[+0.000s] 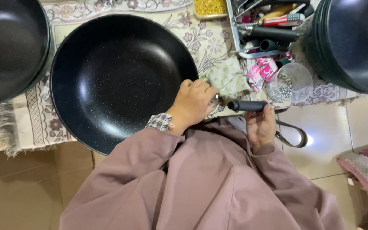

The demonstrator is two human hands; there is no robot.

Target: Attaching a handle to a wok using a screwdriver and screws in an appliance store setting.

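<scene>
A person in a dusty pink top is looking down at a big black pan (120,81). The pan is lying on a flowery cloth (205,38) on the floor. It is sitting the right way up, and its inside is dark with tiny white specks.

The left hand (192,102) is resting on the pan's rim, on the side near the person. Its fingers are curling over the edge and gripping it. A patterned cuff (160,122) is peeking out at the wrist.

The right hand (260,125) is closing around a black tool handle (248,105). The handle is lying sideways, just beside the left hand. Its tip is pointing at the pan's rim, where a small shiny metal bit (217,99) is showing. I cannot tell what kind of tool it is.

A pale rag (228,79) is lying just past the two hands. Next to it, a clear bowl (294,79) is holding little shiny metal bits. Small pink packets (263,70) are lying beside that bowl. A tray (235,30) full of tools is sitting further up, and a box of yellow bits (210,7) is next to it.

More black pans are waiting around. One pan is sitting at the top left (9,47). A stack of pans (354,42) is standing at the top right. A grey strap (292,136) is lying on the tiles near the right hand.
</scene>
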